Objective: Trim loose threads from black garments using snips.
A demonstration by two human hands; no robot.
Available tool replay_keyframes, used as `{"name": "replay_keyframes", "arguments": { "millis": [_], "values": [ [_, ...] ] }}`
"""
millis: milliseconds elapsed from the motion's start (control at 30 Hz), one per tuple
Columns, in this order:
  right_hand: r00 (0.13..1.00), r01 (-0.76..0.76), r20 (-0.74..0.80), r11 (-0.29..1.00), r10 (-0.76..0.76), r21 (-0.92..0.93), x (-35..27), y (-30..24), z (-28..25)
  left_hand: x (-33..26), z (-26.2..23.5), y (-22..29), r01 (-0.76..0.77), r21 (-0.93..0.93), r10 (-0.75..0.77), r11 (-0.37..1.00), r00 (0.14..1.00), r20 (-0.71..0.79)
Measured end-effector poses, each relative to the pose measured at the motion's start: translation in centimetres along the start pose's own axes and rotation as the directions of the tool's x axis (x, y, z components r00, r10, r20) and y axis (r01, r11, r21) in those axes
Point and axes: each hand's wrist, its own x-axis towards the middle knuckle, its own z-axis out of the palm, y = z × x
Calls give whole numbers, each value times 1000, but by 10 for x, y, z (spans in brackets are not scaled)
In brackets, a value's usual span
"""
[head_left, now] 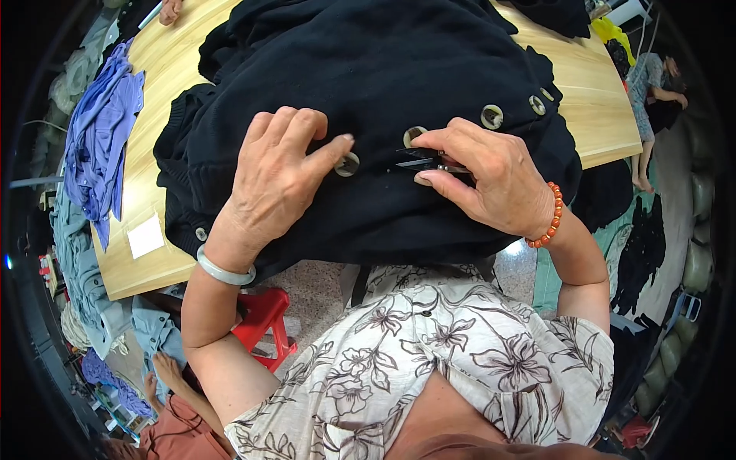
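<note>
A black knitted garment [368, 69] lies spread over the table in front of me, with several large, pale-rimmed, mottled buttons along it. My left hand [280, 172] rests on the cloth, its thumb stretched out apart from the bent fingers. Close by that thumb is one button [347, 164]; nothing shows in the hand. Between the thumb and fingers of my right hand [491, 172] is a pair of small thread snips [429, 162], dark-handled, blades pointing left. Just above the blades another button [414, 136] is partly covered by my fingers.
Purple garments [107, 130] hang over the left side of the wooden table [606, 115], near a white paper square [146, 236]. Another person's hand [170, 11] is at the far left edge. A red stool [264, 326] stands below. Other people are at lower left and far right.
</note>
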Motion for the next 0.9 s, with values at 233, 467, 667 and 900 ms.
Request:
{"name": "replay_keyframes", "arguments": {
  "millis": [233,467,667,900],
  "values": [
    [998,-36,48,999,37,-19,1,3,1,-3,6,3,59,-21,-59,998,998,-7],
    [999,38,-15,999,-38,8,4,1,3,-28,-3,25,191,-293,-236,937,964,-124],
    [998,41,46,998,-43,37,14,-10,8,-42,0,36,369,-273,-425,888,887,-182],
    [999,30,45,1000,-30,-1,13,-9,9,-22,0,23,217,-162,-242,963,957,-160]
  ]
}}
